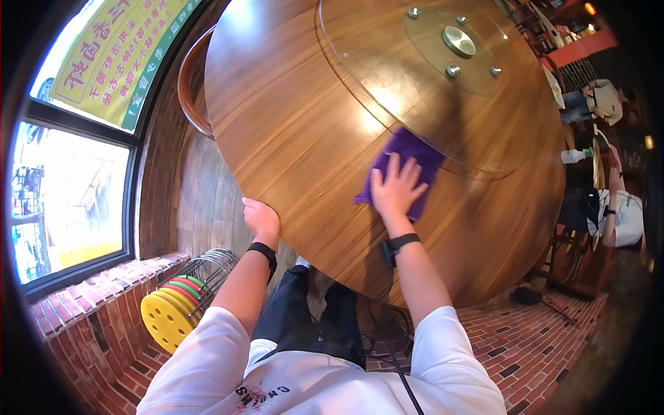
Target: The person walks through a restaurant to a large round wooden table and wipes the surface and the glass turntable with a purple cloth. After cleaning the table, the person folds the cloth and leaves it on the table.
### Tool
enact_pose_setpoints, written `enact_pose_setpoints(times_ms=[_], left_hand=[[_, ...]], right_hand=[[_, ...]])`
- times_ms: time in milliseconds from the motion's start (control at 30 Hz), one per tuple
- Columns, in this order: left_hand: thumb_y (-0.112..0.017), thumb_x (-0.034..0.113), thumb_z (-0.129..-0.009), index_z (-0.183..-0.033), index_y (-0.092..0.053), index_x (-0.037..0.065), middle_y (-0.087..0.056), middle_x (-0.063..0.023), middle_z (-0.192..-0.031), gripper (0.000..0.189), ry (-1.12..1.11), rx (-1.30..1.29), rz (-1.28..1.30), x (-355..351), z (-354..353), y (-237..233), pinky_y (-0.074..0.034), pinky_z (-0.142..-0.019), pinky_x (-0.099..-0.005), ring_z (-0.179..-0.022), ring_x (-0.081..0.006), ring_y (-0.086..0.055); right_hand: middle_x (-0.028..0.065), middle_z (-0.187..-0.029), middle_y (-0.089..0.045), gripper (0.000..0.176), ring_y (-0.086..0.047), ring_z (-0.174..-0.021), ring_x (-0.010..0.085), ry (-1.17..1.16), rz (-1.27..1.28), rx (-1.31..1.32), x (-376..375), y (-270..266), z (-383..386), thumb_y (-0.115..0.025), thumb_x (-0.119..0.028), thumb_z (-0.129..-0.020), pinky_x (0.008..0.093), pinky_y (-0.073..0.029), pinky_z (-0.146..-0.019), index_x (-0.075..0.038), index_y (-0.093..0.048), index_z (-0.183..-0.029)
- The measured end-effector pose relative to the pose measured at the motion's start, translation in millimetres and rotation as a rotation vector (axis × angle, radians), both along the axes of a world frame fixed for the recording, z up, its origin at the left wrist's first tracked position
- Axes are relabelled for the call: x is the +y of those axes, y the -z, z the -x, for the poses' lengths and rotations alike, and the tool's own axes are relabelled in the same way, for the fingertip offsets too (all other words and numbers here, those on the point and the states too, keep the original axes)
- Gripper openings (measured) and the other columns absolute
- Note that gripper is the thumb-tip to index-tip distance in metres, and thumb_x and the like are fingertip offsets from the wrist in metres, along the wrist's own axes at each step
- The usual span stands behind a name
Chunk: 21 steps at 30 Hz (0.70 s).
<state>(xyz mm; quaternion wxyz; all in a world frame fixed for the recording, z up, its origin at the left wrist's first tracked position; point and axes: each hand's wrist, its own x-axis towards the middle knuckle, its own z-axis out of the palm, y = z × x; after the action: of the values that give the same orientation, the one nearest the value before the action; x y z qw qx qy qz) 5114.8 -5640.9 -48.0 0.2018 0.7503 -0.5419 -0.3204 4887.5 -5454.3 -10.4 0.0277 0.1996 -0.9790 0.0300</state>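
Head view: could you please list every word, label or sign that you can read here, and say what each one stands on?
Banner above the window: rows of red Chinese characters on yellow, tilted and too distorted to read reliably.
White shirt: dark printed letters seen upside down, roughly "CM...NS", not certain.
No other text can be read.

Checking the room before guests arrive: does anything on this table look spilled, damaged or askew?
Nothing stands out. The wooden table shows no spill or damage, the glass turntable lies flat on it, the right hand presses a purple cloth by the glass, and the left hand rests at the rim.
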Motion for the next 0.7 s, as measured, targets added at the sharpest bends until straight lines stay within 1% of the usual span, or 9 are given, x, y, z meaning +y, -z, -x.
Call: enact_pose_setpoints(times_ms=[100,200,267,367,467,500,567,667,700], left_hand=[[-0.029,0.038,-0.111,-0.092,-0.068,-0.014,-0.067,-0.0401,-0.101,0.068,0.015,-0.085,0.069,-6.3,-6.3,24.1,-0.054,-0.087,-0.0558,-0.095,-0.0552,-0.065],[-0.037,0.033,-0.110,-0.099,-0.068,-0.012,-0.071,-0.0345,-0.095,0.056,0.372,-0.530,0.285,-14.3,-23.9,53.7,-0.059,-0.073,-0.0500,-0.087,-0.0479,-0.071],[-0.042,0.024,-0.109,-0.106,-0.065,-0.009,-0.073,-0.0262,-0.087,0.040,0.477,-0.690,0.398,-43.3,-57.4,153.4,-0.061,-0.062,-0.0425,-0.078,-0.0388,-0.074],[-0.044,0.021,-0.109,-0.113,-0.062,-0.008,-0.073,-0.0223,-0.082,0.034,0.174,-0.359,0.214,-44.9,-36.7,103.7,-0.061,-0.061,-0.0405,-0.074,-0.0361,-0.075],[-0.040,0.022,-0.110,-0.109,-0.063,-0.009,-0.074,-0.0221,-0.082,0.038,0.252,-0.537,0.386,-69.1,-53.5,151.4,-0.061,-0.064,-0.0426,-0.073,-0.0384,-0.074],[-0.037,0.022,-0.110,-0.105,-0.062,-0.009,-0.074,-0.0220,-0.083,0.041,0.264,-0.535,0.330,-67.6,-48.6,130.8,-0.062,-0.069,-0.0450,-0.076,-0.0421,-0.073],[-0.035,0.024,-0.111,-0.106,-0.062,-0.009,-0.075,-0.0228,-0.089,0.042,0.421,-0.553,0.390,-83.8,-61.6,152.5,-0.062,-0.072,-0.0455,-0.079,-0.0449,-0.072],[-0.035,0.031,-0.110,-0.119,-0.060,-0.008,-0.073,-0.0241,-0.108,0.047,0.600,-0.562,0.312,-117.3,-88.3,152.3,-0.059,-0.082,-0.0458,-0.095,-0.0443,-0.070],[-0.032,0.039,-0.109,-0.131,-0.056,-0.005,-0.068,-0.0220,-0.122,0.055,0.485,-0.036,0.130,-105.3,-81.2,137.6,-0.056,-0.091,-0.0465,-0.110,-0.0408,-0.065]], right_hand=[[0.0215,-0.165,-0.030,0.070,-0.025,-0.153,0.0420,-0.228,0.110,0.030,-32.3,-2.7,-24.6,-0.057,-0.058,-0.093,0.0761,-0.015,-0.115,-0.024,-0.046,-0.154],[0.0169,-0.165,-0.032,0.067,-0.028,-0.153,0.0371,-0.272,0.188,0.014,-17.3,-4.5,-23.0,-0.059,-0.057,-0.093,0.0714,-0.015,-0.118,-0.025,-0.050,-0.152],[0.0148,-0.165,-0.033,0.067,-0.029,-0.153,0.0341,-0.297,0.220,-0.028,22.4,-6.3,-19.0,-0.060,-0.055,-0.093,0.0670,-0.016,-0.121,-0.024,-0.050,-0.152],[0.0151,-0.163,-0.037,0.067,-0.032,-0.151,0.0353,-0.153,0.162,-0.008,110.5,-11.1,-8.1,-0.061,-0.054,-0.093,0.0663,-0.018,-0.121,-0.022,-0.051,-0.151],[0.0148,-0.164,-0.036,0.068,-0.032,-0.151,0.0359,-0.019,0.115,0.025,211.8,-6.8,3.0,-0.060,-0.055,-0.093,0.0664,-0.020,-0.120,-0.021,-0.050,-0.152],[0.0148,-0.164,-0.035,0.069,-0.031,-0.151,0.0360,0.048,0.105,0.020,241.2,-6.2,7.6,-0.060,-0.055,-0.094,0.0663,-0.019,-0.121,-0.022,-0.048,-0.153],[0.0147,-0.166,-0.032,0.070,-0.028,-0.153,0.0359,0.161,0.100,-0.001,292.5,-1.9,17.3,-0.058,-0.055,-0.095,0.0652,-0.016,-0.122,-0.023,-0.044,-0.155],[0.0148,-0.167,-0.031,0.070,-0.026,-0.154,0.0356,0.178,0.070,-0.040,312.7,-8.9,26.6,-0.057,-0.055,-0.096,0.0646,-0.014,-0.122,-0.023,-0.044,-0.156],[0.0159,-0.166,-0.031,0.069,-0.025,-0.154,0.0365,0.175,0.106,-0.031,314.1,-7.6,26.4,-0.057,-0.055,-0.095,0.0662,-0.014,-0.122,-0.022,-0.045,-0.155]])
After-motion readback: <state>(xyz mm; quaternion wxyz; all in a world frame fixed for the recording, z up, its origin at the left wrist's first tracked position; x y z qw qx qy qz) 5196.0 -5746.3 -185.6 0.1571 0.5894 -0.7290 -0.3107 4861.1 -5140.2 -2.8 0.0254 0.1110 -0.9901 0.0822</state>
